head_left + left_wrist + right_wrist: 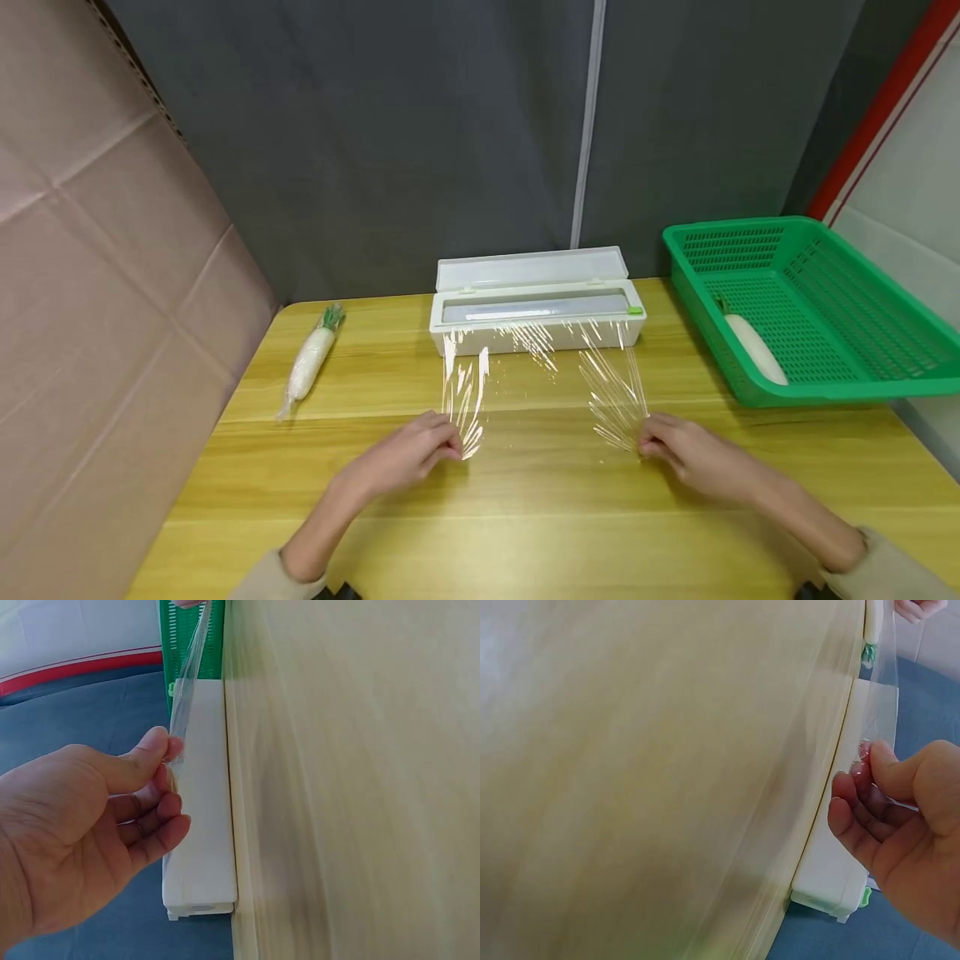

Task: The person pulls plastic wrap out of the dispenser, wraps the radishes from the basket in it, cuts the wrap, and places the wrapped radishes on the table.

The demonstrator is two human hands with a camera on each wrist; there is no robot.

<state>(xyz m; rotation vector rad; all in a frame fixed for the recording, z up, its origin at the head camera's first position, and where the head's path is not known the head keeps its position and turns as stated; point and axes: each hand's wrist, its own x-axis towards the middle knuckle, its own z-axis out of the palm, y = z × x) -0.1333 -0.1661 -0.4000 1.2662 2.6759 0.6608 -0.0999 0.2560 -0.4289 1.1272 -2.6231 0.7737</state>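
Observation:
A sheet of clear cling film [536,387] stretches from a white cling film dispenser box [536,312] toward the front of the table. My left hand [416,454] pinches its near left corner between thumb and index finger, as the left wrist view also shows. At the near right corner my right hand [693,458] pinches the film the same way. The film is taut between them, with bright creases fanning out from each grip. The dispenser's lid [532,268] stands raised at the back, and a small green slider [635,311] sits at its right end.
To the left lies a white radish [311,362] with green leaves, wrapped in film. On the right stands a green plastic basket [840,390] holding another white radish [756,350]. A dark curtain [375,150] hangs behind the wooden table [525,542].

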